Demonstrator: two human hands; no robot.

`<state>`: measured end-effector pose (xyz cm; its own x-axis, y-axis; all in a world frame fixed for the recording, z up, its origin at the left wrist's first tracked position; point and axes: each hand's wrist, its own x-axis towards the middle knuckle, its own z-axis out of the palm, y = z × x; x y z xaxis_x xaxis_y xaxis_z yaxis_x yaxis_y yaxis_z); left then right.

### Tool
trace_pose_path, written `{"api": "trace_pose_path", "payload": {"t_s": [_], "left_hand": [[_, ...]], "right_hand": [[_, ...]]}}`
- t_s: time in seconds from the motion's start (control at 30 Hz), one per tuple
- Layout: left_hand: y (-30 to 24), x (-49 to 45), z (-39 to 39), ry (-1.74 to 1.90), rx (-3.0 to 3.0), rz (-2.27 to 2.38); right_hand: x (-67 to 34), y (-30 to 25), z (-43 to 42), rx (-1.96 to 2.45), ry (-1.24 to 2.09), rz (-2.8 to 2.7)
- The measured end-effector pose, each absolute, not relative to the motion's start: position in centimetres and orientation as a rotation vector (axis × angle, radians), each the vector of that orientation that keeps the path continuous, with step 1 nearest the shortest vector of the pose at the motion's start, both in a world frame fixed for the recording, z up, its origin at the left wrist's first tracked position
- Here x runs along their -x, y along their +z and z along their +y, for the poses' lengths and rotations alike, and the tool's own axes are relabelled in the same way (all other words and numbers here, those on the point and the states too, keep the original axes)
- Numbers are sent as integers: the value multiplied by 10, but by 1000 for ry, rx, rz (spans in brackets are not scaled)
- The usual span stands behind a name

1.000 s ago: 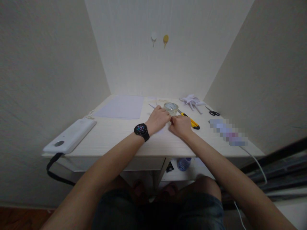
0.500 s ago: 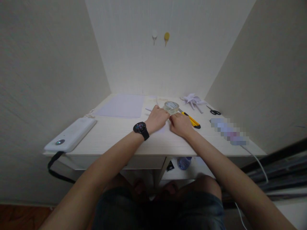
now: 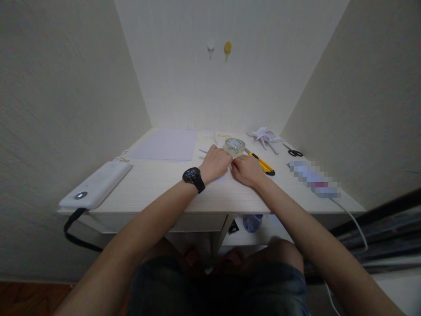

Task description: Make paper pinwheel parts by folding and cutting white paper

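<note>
My left hand [image 3: 216, 162], with a black watch [image 3: 193, 177] on its wrist, is closed over a piece of pale paper [image 3: 221, 179]. The paper shows below the hand, and a thin edge pokes out to its left. Right beside it, my right hand [image 3: 246, 170] is closed, fingers curled in toward the left one. What its fingertips grip is hidden. Just behind both hands a roll of clear tape [image 3: 234, 146] lies flat. A yellow-and-black utility knife [image 3: 261, 163] rests to the right of my right hand.
A large pale sheet [image 3: 164, 145] lies at the back left, a white device [image 3: 97, 186] with a black strap at the front left. On the right are a folded paper pinwheel [image 3: 264, 136], black scissors [image 3: 292, 151] and a blurred object [image 3: 311, 177] with a white cable. A bottle [image 3: 252, 223] stands on the shelf below.
My right hand has shifted very slightly left, closer to my left hand. The view has moved a little; the things on the table lie as before.
</note>
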<state>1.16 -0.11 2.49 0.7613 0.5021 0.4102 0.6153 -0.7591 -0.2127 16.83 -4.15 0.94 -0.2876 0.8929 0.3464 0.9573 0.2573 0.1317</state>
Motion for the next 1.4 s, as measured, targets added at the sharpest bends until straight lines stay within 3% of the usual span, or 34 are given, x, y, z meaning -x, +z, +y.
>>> {"api": "trace_pose_path", "payload": {"t_s": [0.47,0.8,0.93,1.4], "left_hand": [[35,-13,-7,-433,2597,-877],[34,2,9,-390,2506,-976],[30,3,12,-437,2611,-881],[27,-10,0,-469,2615,-822]], "right_hand": [[-176,10,-39,1632,-344,-2363],[-184,13,-45,1834,-398,-2200],[-178,5,-43,1678,-417,-2107],[-172,7,-40,1701,-356,-2275]]}}
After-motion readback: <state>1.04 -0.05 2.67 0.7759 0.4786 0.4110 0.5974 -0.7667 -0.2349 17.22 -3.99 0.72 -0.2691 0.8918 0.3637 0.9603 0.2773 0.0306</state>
